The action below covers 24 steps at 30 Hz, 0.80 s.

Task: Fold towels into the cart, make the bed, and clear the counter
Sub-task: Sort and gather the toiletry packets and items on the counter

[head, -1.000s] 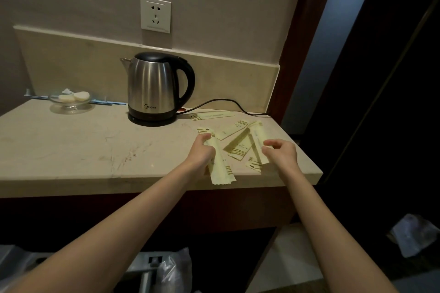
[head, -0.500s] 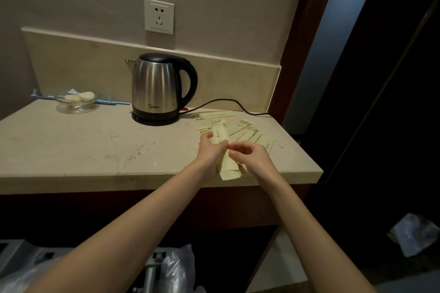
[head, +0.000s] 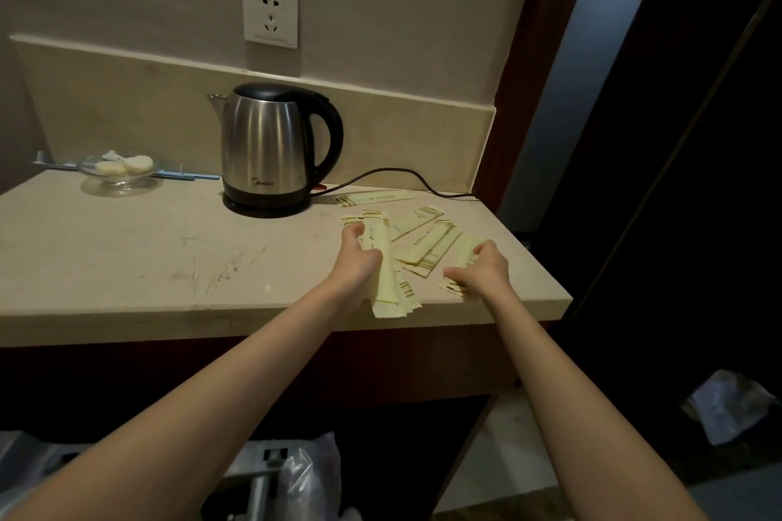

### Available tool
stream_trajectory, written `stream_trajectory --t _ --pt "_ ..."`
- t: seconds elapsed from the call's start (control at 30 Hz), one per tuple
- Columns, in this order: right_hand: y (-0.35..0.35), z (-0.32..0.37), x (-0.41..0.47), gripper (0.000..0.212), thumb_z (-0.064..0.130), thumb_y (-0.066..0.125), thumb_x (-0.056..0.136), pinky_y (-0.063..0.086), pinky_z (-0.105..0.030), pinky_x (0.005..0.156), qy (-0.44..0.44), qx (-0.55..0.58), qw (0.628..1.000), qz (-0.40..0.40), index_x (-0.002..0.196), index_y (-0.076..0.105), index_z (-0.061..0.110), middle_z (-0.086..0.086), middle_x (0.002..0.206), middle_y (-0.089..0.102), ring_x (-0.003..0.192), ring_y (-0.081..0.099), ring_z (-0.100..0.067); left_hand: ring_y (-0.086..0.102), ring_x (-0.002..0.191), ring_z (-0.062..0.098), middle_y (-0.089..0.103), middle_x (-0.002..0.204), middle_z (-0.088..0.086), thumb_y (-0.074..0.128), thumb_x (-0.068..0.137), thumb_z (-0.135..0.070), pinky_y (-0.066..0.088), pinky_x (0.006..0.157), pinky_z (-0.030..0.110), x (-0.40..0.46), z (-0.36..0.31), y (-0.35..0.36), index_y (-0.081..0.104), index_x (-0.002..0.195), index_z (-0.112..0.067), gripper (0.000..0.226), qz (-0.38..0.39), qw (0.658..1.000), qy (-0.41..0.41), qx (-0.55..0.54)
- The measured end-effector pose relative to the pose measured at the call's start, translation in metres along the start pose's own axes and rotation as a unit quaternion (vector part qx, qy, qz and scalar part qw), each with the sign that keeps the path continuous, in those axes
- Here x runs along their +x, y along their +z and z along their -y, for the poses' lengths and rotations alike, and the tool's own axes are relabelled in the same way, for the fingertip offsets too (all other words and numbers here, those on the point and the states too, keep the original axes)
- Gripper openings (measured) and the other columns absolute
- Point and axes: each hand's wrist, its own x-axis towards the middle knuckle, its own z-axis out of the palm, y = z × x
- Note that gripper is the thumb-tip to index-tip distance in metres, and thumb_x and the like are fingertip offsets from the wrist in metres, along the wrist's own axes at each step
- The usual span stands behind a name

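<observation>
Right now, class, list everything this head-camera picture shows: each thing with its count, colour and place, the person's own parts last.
Kettle: one, steel and black, back of the counter.
Cord: one, black, running right from the kettle.
Wall socket: one, white, above the kettle.
Glass dish: one, clear, holding pale round pieces, back left.
Loose packets: several, pale yellow, right part of the counter.
Held packets: a bunch, pale yellow, in the left hand.
Plastic bag: one, clear, below the counter.
Left hand: grips the held packets.
Right hand: rests on loose packets.
</observation>
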Motion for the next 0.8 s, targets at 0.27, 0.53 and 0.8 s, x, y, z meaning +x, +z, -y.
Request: stream_trajectory --t 0.27,0.53,0.8 --pt "-0.017 0.004 0.002 0.06 0.012 0.077 0.077 0.052 -0.037 0.088 0.061 0.031 0.996 0.05 0.125 0.044 0.002 -0.014 0.117 0.055 0.111 0.056 -0.028 0.038 0.07 0.001 0.027 0.151 0.007 0.036 0.098 0.003 0.04 0.036 0.006 -0.002 0.004 -0.002 0.029 0.145 -0.022 0.054 -0.006 1.0 0.026 0.004" --pt "-0.02 -0.007 -0.022 0.039 0.007 0.066 0.086 0.056 -0.035 0.08 0.031 0.194 0.98 -0.028 0.123 0.054 0.006 -0.013 0.115 0.062 0.095 0.065 -0.022 0.051 0.073 0.01 0.034 0.144 0.007 0.038 0.1 -0.004 0.052 0.057 0.027 -0.008 0.003 -0.003 0.029 0.145 -0.025 0.051 0.001 1.0 0.016 -0.022" --pt "-0.008 0.033 -0.066 0.034 0.006 0.067 0.085 0.054 -0.023 0.059 -0.035 0.315 0.941 0.118 0.117 0.056 0.01 -0.008 0.096 0.067 0.081 0.068 -0.017 0.053 0.079 0.007 0.043 0.136 0.007 0.039 0.102 -0.022 0.053 0.063 0.029 -0.01 0.005 0.006 0.028 0.145 -0.024 0.044 -0.002 0.996 0.04 -0.082"
